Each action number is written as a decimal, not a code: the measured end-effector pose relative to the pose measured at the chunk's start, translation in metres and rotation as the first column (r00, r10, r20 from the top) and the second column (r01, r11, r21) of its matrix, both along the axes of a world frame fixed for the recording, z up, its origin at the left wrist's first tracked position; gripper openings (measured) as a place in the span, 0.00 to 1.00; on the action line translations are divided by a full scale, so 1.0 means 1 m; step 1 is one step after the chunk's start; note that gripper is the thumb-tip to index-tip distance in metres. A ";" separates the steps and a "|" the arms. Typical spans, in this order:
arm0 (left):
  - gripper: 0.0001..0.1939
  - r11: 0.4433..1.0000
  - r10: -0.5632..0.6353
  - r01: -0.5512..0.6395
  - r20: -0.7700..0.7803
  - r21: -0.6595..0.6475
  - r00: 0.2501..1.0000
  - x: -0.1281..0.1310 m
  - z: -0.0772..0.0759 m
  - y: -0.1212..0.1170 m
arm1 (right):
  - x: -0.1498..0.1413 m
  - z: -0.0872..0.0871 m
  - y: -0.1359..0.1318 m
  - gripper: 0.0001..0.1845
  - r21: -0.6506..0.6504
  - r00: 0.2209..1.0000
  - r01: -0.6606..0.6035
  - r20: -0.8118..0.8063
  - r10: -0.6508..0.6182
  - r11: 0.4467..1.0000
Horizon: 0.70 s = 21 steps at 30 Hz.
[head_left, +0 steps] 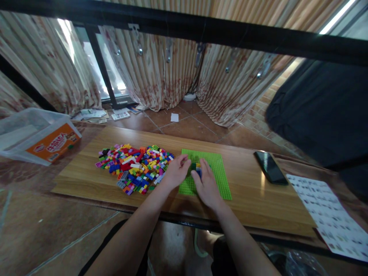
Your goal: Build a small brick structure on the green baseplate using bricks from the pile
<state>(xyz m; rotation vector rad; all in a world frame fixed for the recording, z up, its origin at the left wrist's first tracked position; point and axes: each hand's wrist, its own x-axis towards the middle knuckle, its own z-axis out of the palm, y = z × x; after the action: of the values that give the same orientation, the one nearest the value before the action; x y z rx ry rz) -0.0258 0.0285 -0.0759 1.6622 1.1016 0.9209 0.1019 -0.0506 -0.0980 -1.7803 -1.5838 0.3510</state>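
A green studded baseplate (220,172) lies on the wooden board. Over its left edge is my left hand (176,171), fingers curled in toward the thumb; whatever they may hold is too small to make out. My right hand (207,186) rests over the middle of the plate. Its thumb and fingers close around a small cluster of toy building bricks (198,167), with blue and yellow showing; the hand partly covers them. To the left of my left hand spreads a heap of loose toy bricks (135,165) in many colours.
A clear plastic box (37,119) with an orange label stands at the far left. On the right lie a black phone (270,167) and a printed sheet (330,214). A dark bar (172,23) crosses above the board (244,203), with curtains behind.
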 end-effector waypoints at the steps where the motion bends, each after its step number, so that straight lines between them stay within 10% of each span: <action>1: 0.13 1.000 0.006 -0.005 0.059 -0.024 0.998 0.003 -0.002 0.000 | 0.006 0.003 0.003 0.40 0.031 0.991 0.050 -0.125 -0.046 0.998; 6: 0.15 0.965 0.109 -0.042 0.247 -0.260 0.963 0.013 -0.011 0.000 | 0.038 0.010 0.013 0.37 0.080 0.885 0.166 -0.452 -0.113 0.983; 13: 0.18 0.893 0.183 -0.010 0.343 -0.449 0.921 0.019 -0.008 -0.005 | 0.014 0.002 0.000 0.40 0.031 0.972 0.012 0.234 -0.019 0.999; 21: 0.15 0.862 0.214 0.001 0.366 -0.508 0.906 0.017 0.003 -0.011 | -0.006 -0.007 0.001 0.44 -0.055 0.891 -0.021 0.452 0.043 0.998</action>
<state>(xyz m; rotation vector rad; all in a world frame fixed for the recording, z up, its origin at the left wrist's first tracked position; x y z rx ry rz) -0.0088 0.0178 -0.0729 0.9318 1.0331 0.9083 0.0960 -0.0494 -0.1049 -1.9740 -1.9378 -0.0216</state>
